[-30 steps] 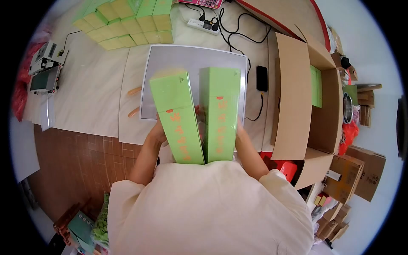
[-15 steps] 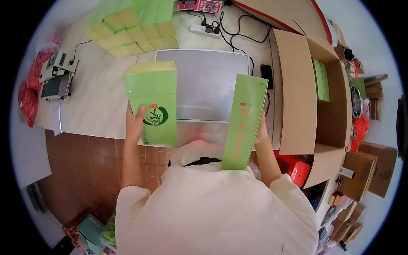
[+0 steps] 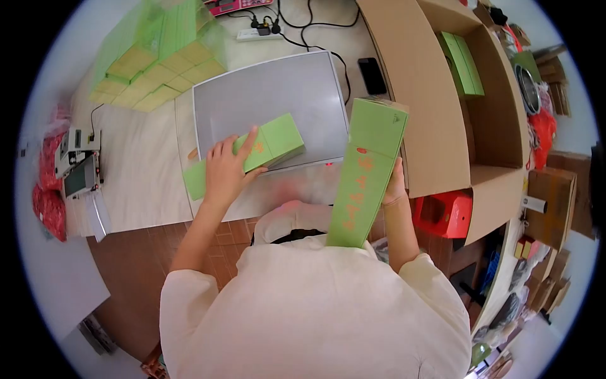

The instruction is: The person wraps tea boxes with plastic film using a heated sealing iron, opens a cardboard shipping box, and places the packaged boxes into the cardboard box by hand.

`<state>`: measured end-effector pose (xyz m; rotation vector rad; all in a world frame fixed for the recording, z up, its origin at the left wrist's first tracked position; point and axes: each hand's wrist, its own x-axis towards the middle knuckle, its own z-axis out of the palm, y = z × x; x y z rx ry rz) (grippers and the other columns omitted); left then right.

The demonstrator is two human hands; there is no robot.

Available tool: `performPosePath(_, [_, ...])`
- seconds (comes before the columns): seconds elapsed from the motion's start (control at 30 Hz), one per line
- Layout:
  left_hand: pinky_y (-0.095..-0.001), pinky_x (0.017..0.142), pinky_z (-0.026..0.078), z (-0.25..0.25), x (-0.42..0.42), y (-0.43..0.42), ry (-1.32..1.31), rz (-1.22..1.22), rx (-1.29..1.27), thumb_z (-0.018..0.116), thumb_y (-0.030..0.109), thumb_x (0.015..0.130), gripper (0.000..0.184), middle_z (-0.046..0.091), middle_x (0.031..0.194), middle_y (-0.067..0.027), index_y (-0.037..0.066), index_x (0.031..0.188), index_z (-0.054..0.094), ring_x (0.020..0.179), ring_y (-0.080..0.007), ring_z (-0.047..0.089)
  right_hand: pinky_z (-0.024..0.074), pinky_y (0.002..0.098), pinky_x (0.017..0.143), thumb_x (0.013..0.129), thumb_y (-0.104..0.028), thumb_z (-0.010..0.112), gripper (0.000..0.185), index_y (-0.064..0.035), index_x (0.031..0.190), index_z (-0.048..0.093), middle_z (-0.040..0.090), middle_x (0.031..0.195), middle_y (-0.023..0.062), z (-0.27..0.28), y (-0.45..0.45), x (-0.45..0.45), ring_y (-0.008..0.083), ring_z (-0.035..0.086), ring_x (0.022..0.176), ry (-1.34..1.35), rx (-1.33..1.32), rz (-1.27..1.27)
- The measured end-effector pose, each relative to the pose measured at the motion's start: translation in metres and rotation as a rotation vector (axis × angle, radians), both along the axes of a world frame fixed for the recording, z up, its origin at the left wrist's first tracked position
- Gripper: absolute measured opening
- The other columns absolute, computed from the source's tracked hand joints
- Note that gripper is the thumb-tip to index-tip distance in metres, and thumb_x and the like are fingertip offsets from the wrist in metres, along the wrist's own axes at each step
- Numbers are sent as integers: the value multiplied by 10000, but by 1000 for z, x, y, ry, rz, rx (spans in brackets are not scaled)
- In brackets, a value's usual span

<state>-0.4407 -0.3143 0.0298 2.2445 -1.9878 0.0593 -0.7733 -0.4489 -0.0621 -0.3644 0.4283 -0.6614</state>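
My left hand [image 3: 228, 165] is closed over a long green carton [image 3: 278, 140] with orange characters, its fingers across the top and thumb along the near side. This carton lies slantwise over the front left edge of a flat grey metal plate [image 3: 265, 85]. My right hand [image 3: 396, 183] grips a second green carton [image 3: 369, 151] by its right side. That one is held lengthwise near my body, its narrow face with orange characters turned up; most of the right fingers are hidden behind it.
Stacked green cartons [image 3: 158, 57] in clear wrap stand at the back left. On the right, an open cardboard box [image 3: 435, 126] has green cartons inside [image 3: 464, 66]. A phone [image 3: 372, 76], a power strip [image 3: 260, 33] with black cords and a red stool [image 3: 445, 215] are nearby.
My left hand has brought its carton down onto the grey plate and turned it from its broad face to a narrow side. The right hand's carton stays nearly in place. The view has shifted right.
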Motion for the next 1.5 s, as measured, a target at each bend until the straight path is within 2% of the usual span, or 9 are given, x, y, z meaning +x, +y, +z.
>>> performPosePath(0.17, [-414,882,361,-8,-8,-2,-30,-33,52,749,435,670,868,494,1137,-117,243,1421,358,1012,-284,472,476,406,926,789,-569,625,747,-57,1307,460,546,1265,109,3,8,-15,247,551,1120,52,35,-24])
performPosePath(0.23, [-439,916,343,-7,-6,-1,32,-58,79,754,388,685,886,471,1188,-141,217,1439,322,1078,-310,450,475,407,927,784,-564,634,744,-59,1303,464,547,1265,106,2,8,-14,245,552,1119,64,42,-25])
performPosePath(0.33, [-446,932,335,-5,-6,-2,43,-62,107,754,373,689,877,460,1196,-147,203,1436,328,1088,-318,443,471,406,933,771,-556,654,744,-67,1301,467,547,1265,97,-7,9,-15,241,548,1123,102,72,-27])
performPosePath(0.8, [-446,919,329,0,-5,0,74,-98,159,735,401,702,854,453,1191,-150,186,1428,342,1083,-325,431,472,375,921,734,-530,709,761,-84,1301,468,576,1230,56,-1,1,-5,208,558,1106,95,17,13])
performPosePath(1.37, [-448,932,328,4,-3,6,124,-193,181,743,397,691,860,466,1177,-162,197,1427,346,1081,-333,436,490,392,904,743,-526,703,748,-75,1294,474,568,1241,86,4,12,2,231,569,1093,54,60,-30])
performPosePath(1.43, [-427,884,349,5,-3,6,100,-233,118,754,387,683,866,477,1152,-142,207,1425,345,1020,-304,457,491,391,904,744,-525,702,747,-76,1295,474,568,1241,87,6,12,4,233,570,1091,40,45,-27])
performPosePath(1.5, [-429,891,351,6,-3,6,96,-231,121,751,387,687,863,477,1154,-140,203,1425,344,1033,-306,456,490,392,905,745,-518,704,741,-78,1295,474,573,1231,84,8,13,7,232,573,1084,26,63,-14])
